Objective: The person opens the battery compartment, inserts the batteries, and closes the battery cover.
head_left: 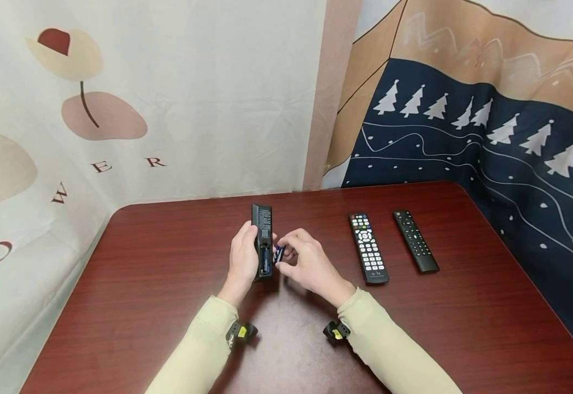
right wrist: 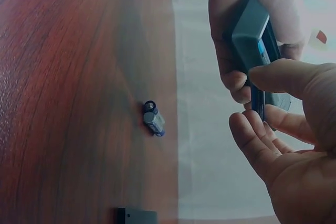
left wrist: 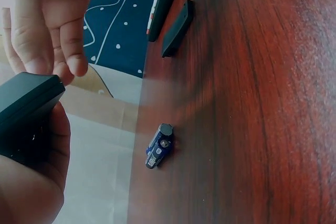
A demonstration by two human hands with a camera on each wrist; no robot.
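Note:
A black remote control (head_left: pixel 263 224) is held upright by my left hand (head_left: pixel 243 253), its battery slot exposed with a blue battery (head_left: pixel 265 261) inside. Close by on the right, my right hand (head_left: pixel 307 260) pinches a slim dark-blue battery (right wrist: pixel 258 102) between thumb and fingertips, beside the slot. More blue batteries (left wrist: pixel 160 146) lie together on the table below the hands; the right wrist view shows these loose batteries (right wrist: pixel 153 119) too. A small black battery cover (left wrist: pixel 178 29) rests on the table near them. In the left wrist view the remote (left wrist: pixel 29 100) hides the right thumb's tip.
To the right lie a black remote with white buttons (head_left: pixel 367 249) and a slimmer all-black remote (head_left: pixel 416 242). The brown wooden table (head_left: pixel 144 306) ends at the back against a pale printed curtain (head_left: pixel 217 109) and a dark-blue one with trees (head_left: pixel 439 137).

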